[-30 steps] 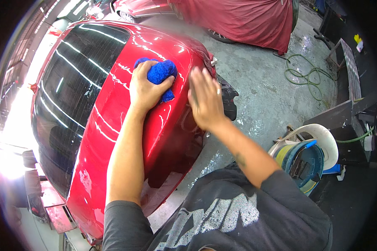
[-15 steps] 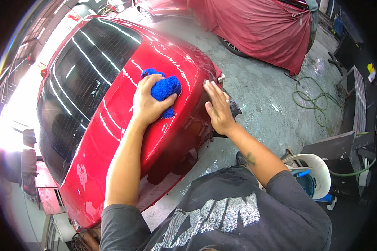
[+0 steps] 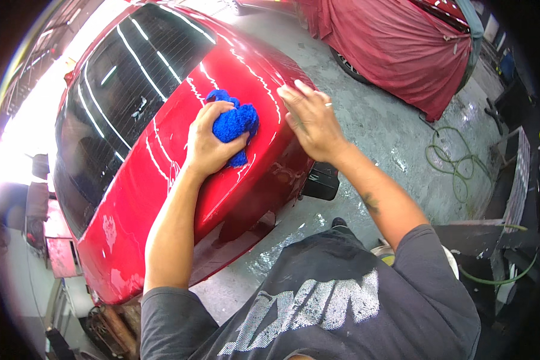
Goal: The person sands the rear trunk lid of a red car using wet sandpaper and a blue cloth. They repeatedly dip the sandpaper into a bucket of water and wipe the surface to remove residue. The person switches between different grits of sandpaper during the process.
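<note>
My left hand (image 3: pixel 209 141) is closed around a bunched blue microfiber cloth (image 3: pixel 237 125), pressed onto the glossy trunk lid of a red car (image 3: pixel 129 207). Part of the cloth is hidden beneath the fingers and palm. Farther right, my right hand (image 3: pixel 314 123) is spread out at the car's rear corner, with a ring on one finger. Its fingertips are at the red bodywork; whether they touch it is hard to tell. Wavy light reflections and wet-looking patches show on the paint. Beyond the trunk lid lies the dark rear window (image 3: pixel 123 84).
A black part (image 3: pixel 321 182) sticks out below the rear corner. Across the wet grey floor (image 3: pixel 378 141) stands another car under a red cover (image 3: pixel 396 57). A green hose (image 3: pixel 456 165) lies coiled at the right. My right arm partly hides a bucket (image 3: pixel 385 252).
My right hand has moved left and farther in over the car's rear corner. The left hand keeps the cloth and has slid slightly on the lid. The whole view has shifted.
</note>
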Available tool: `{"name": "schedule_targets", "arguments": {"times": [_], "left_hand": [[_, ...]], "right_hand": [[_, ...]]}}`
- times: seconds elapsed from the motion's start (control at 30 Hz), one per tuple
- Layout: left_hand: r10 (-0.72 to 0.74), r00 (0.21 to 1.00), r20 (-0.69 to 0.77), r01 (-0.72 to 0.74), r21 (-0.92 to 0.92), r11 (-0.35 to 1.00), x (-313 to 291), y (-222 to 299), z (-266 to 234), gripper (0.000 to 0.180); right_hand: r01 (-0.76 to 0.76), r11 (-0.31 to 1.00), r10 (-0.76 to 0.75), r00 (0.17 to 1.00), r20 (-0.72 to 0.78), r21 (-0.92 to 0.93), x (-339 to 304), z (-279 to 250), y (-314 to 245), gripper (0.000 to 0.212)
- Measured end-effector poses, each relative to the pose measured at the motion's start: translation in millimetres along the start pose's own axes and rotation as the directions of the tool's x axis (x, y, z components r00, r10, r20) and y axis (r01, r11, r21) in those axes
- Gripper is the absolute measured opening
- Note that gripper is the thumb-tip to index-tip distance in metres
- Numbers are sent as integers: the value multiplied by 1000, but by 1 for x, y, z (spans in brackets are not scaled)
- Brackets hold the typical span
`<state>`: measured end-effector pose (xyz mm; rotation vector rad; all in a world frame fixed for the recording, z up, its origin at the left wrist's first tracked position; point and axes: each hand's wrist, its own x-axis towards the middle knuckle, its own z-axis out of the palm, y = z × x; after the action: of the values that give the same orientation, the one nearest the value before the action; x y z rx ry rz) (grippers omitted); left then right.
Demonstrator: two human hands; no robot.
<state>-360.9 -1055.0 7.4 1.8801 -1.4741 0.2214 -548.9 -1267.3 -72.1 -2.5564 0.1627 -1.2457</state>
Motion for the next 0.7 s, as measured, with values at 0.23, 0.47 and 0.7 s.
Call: {"name": "schedule_targets", "arguments": {"times": [0.23,0.47,0.7], "left_hand": [[-145,976,-161,145,-15,989,-12,-8,-9,52],[-193,967,-166,165,-166,972,-13,-8,-11,52],[-234,947,-217,198,-178,964,-11,-11,-12,48]], "right_hand": [[85,996,-82,986,146,-19,-23,-2,-66,57],[250,962,-271,915,299,108,-35,-6,-161,63],[240,947,-174,941,290,-211,0,-13,-72,49]]}}
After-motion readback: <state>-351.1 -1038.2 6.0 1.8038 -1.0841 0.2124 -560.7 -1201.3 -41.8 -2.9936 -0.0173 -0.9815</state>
